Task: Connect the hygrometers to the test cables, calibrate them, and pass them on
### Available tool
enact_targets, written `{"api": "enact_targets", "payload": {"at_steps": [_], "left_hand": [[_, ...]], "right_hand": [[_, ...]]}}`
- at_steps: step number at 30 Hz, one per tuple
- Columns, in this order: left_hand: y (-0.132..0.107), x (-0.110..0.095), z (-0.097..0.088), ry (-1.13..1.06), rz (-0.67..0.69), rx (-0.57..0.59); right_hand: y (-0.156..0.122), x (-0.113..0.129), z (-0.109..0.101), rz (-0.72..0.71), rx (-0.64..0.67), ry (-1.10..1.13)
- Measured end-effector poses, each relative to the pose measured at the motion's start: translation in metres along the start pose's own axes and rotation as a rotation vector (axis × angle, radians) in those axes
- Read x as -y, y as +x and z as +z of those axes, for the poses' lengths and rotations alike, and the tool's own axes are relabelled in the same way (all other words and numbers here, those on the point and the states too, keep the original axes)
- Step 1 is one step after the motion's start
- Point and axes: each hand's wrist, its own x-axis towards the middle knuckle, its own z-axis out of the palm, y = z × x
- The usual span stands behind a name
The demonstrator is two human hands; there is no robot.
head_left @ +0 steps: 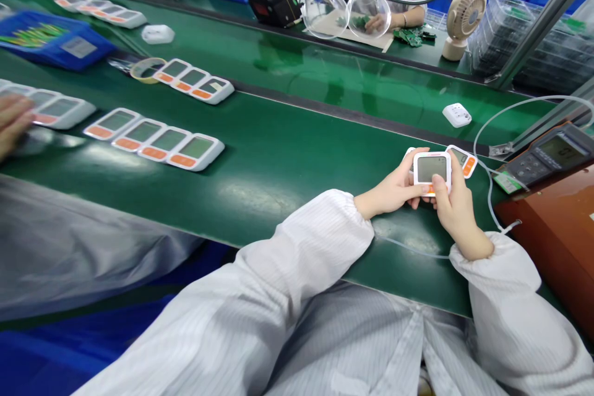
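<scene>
- Step in hand, by my judgement: inspecting a white plastic display unit with a grey screen [431, 167], held upright at 3 o'clock just above the glossy green conveyor belt [278, 161].
- The left hand [394, 190] pinches its left edge. The right hand [457, 210] wraps its right side, thumb on the front. Both are closed on it.
- Any further handling calls for care around the thin clear tube [488, 189] by the right wrist.
- A row of four white units with orange strips [153, 139] lies at 9 o'clock, and a cream desk fan [464, 12] stands at 1 o'clock.

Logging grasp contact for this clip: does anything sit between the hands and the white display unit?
Nothing visible. The left hand and right hand both grip the white display unit directly. A second unit lies just behind it, outside the grip.
</scene>
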Motion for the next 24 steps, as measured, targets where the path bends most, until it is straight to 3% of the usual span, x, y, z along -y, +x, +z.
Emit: {"api": "enact_targets", "payload": {"at_steps": [12,24], "left_hand": [[-0.001,0.001,0.000,0.012,-0.003,-0.016],[0.000,0.001,0.000,0.009,0.006,-0.013]], "right_hand": [[0.000,0.011,-0.004,0.091,0.066,-0.070],[0.000,0.010,-0.004,0.080,0.052,-0.039]]}}
